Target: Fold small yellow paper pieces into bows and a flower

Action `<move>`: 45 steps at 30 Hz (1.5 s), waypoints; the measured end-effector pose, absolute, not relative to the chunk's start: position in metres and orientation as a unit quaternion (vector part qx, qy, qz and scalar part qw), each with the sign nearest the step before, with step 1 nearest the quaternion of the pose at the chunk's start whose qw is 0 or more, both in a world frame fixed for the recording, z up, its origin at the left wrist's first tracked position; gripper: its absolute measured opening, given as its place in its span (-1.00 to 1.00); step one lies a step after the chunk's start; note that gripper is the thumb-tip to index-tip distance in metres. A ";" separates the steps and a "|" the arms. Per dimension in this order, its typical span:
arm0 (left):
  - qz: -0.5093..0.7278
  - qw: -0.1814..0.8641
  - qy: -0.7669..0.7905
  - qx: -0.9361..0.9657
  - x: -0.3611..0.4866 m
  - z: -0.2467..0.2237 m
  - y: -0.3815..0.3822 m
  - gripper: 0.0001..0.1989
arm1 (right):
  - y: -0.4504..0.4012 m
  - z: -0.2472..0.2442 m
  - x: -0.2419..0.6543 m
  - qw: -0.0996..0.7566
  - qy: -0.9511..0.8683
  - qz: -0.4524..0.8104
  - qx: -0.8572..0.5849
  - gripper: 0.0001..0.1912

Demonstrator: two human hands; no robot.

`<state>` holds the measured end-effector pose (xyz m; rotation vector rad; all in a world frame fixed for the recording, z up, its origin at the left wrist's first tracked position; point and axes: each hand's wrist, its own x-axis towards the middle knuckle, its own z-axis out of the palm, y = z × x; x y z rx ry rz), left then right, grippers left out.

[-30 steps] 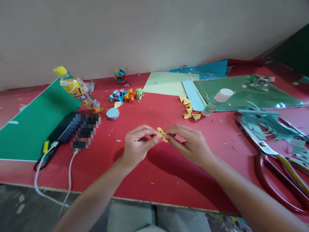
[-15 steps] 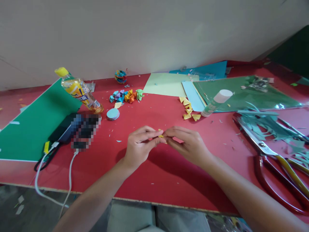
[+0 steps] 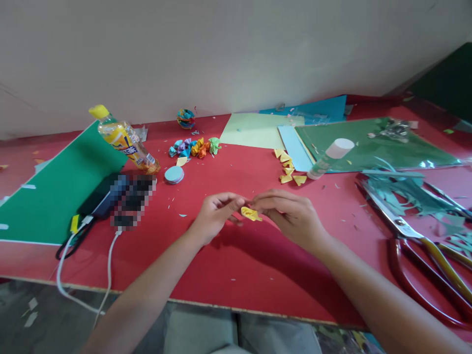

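Observation:
Over the middle of the red table [image 3: 206,275], both hands meet at a small folded piece of yellow paper [image 3: 250,214]. My right hand [image 3: 291,214] pinches its right end between thumb and fingers. At its left end, the thumb and forefinger of my left hand [image 3: 216,215] close together against the paper's upper edge, and a lower finger hangs loose. The paper shows a rounded, looped left side. Beyond my right hand lie several folded yellow paper pieces [image 3: 287,169], beside a white-capped glue stick [image 3: 328,160].
Large red-handled scissors [image 3: 405,228] lie at right near teal paper scraps [image 3: 401,189]. Crumpled coloured paper pieces [image 3: 201,147], a stack of pale blue discs [image 3: 174,174] and a drink bottle [image 3: 127,145] sit left. A white cable [image 3: 109,265] runs over the front edge.
My left thumb has shifted up and left, and its lower finger has dropped away. More of the yellow paper now shows between the hands.

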<state>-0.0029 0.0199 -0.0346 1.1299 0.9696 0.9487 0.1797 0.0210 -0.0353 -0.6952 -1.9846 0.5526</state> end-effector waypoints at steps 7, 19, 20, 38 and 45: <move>0.248 0.779 0.357 0.453 -0.010 -0.038 0.023 -0.76 | 0.021 -0.034 0.179 0.435 -0.818 0.289 -0.242 -0.77; 0.338 0.532 0.475 0.614 -0.002 -0.044 0.021 -0.74 | 0.027 -0.040 0.174 0.334 -0.735 0.409 -0.425 -0.84; 0.334 0.526 0.484 0.615 -0.002 -0.044 0.021 -0.73 | 0.027 -0.040 0.174 0.343 -0.737 0.394 -0.430 -0.85; 0.292 0.544 0.562 0.551 -0.001 -0.042 0.021 -0.65 | 0.030 -0.041 0.173 0.387 -0.732 0.338 -0.447 -0.86; 0.295 0.515 0.552 0.586 0.001 -0.047 0.021 -0.74 | 0.033 -0.045 0.175 0.370 -0.787 0.294 -0.397 -0.87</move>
